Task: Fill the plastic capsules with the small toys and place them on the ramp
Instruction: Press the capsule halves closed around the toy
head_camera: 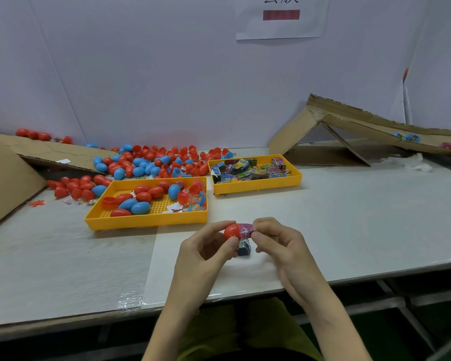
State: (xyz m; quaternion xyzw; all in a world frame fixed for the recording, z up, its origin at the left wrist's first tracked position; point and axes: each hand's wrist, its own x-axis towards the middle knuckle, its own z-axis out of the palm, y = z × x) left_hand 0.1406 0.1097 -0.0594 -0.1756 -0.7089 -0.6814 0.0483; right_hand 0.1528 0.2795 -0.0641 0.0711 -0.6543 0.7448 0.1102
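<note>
My left hand [206, 250] pinches a red capsule half [232, 231] above the table's front middle. My right hand [279, 242] pinches a pink wrapped toy packet [246, 228] whose end sits in the capsule's mouth. A darker packet [244, 248] shows just below, between my hands; who holds it I cannot tell. Behind, one yellow tray [146, 220] holds red and blue capsules and small toys. A second yellow tray [258, 185] holds several wrapped toy packets. The cardboard ramp [362, 123] slopes down to the right at the far right, with a few items on it.
A heap of loose red and blue capsules [151, 162] lies behind the trays. Cardboard sheets [8, 173] lean at the left. A white wall with a paper sign [280, 16] backs the table. The table's front edge [219, 295] runs under my wrists.
</note>
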